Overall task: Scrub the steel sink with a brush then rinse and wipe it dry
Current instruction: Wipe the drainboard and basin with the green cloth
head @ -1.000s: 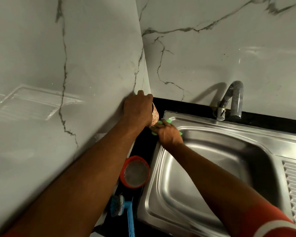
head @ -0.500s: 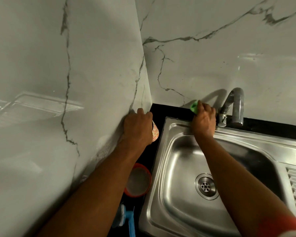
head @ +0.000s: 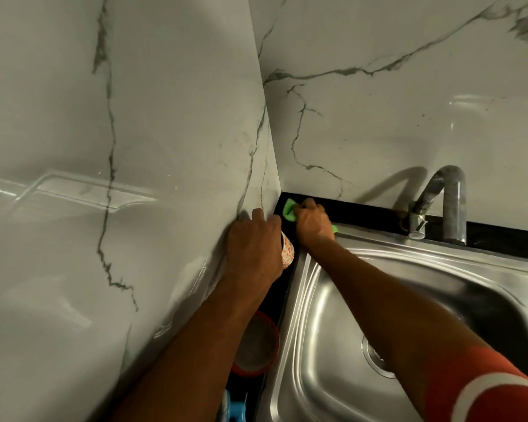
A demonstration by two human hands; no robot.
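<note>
two marble-veined wall panels [head: 134,147] meet in a corner up top, and one steel sink [head: 333,300] fills the lower right, set into a black worktop [head: 363,210]. the basin is shiny and smooth, streaked with reflections, its raised rim running along the left and back edges. the sink is cut off by the right and bottom edges, and the right forearm crosses over the bowl, covering part of the one drain [head: 371,354]. one curved metal tap [head: 439,202] stands at the back rim, throwing a shadow on the wall.

the left hand [head: 253,248] is by the corner, fingers curled round one patterned cup [head: 287,251] with red marks; most of the cup is hidden behind the hand. the right hand [head: 313,222] sits at the sink's back left corner, fingers closed over one green cloth [head: 288,210], pressing it on the black worktop just beside the rim; only the cloth's ends peek out either side of the hand.

below the left forearm, one round red-rimmed container [head: 256,345] sits on the worktop left of the sink, half covered by the arm. at the bottom edge, one blue brush [head: 233,409] is barely in view, cut off, its shape hard to make out.
</note>
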